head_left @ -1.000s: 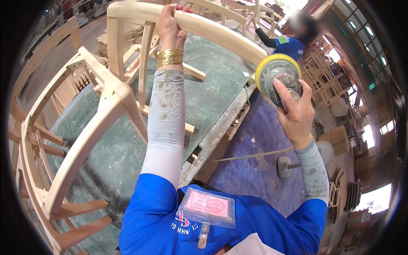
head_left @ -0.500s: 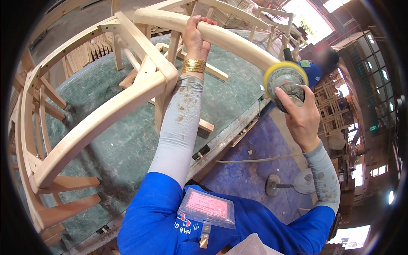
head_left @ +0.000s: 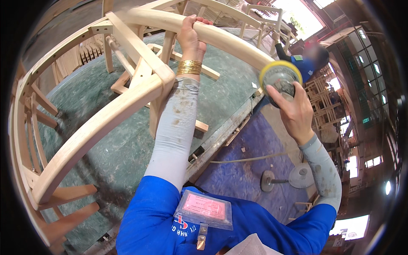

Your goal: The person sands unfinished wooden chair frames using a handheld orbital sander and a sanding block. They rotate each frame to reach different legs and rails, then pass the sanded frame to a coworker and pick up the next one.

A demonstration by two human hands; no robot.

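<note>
My right hand (head_left: 293, 112) grips a round orbital sander (head_left: 280, 80) with a yellow-edged pad. The pad's edge meets the right end of a curved wooden armrest (head_left: 231, 44), though the exact contact is hidden. Around the same armrest, further left, closes my left hand (head_left: 193, 38), with gold bangles (head_left: 189, 67) at the wrist. That armrest belongs to a pale wooden chair frame (head_left: 140, 53), which lies tipped on a green-topped workbench (head_left: 119, 146). A second curved rail (head_left: 97, 131) of the frame runs toward the lower left, beside my left forearm.
A co-worker (head_left: 301, 66) in blue bends by other chair frames (head_left: 265, 21) at the far right. Stacked wooden frames (head_left: 321, 104) stand behind. Past the bench edge (head_left: 227, 140), a pale hose (head_left: 255, 158) crosses above the blue floor, near a round-based stand (head_left: 267, 181).
The whole view has shifted slightly, so most things sit a little further left. My right hand with the sander stays at the armrest's end; my left hand keeps its hold.
</note>
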